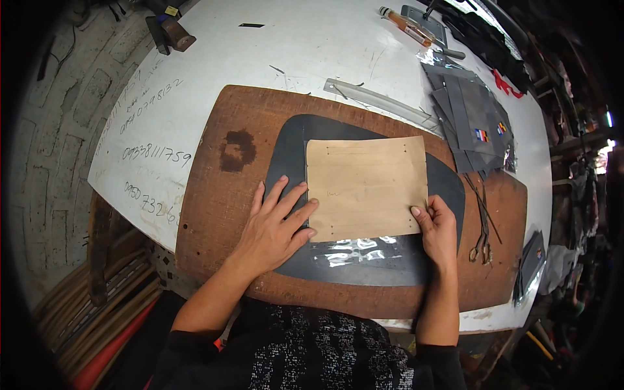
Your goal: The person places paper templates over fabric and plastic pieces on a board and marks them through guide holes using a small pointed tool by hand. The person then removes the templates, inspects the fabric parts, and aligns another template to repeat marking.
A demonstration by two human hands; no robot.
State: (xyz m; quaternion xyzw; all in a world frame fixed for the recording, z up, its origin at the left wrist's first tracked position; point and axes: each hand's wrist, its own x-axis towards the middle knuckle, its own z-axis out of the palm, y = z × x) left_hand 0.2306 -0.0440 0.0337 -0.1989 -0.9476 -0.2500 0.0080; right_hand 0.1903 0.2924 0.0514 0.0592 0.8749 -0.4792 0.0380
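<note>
A tan cardboard pattern piece (364, 188) with small holes near its corners lies over a dark grey sheet (289, 146). Clear plastic (357, 253) shows below the pattern's lower edge. My left hand (276, 224) lies flat with fingers spread, its fingertips at the pattern's left edge and on the grey sheet. At the lower right edge, my right hand (437, 227) pinches the pattern between thumb and fingers. Under all this is a brown wooden board (214, 214).
Scissors (482, 237) lie on the board's right side. A clear ruler (383, 104) sits beyond the board. Grey cut pieces (465, 107) are piled at the right on the white table (260, 58), near an orange-handled tool (409, 27). A brown block (177, 36) stands far left.
</note>
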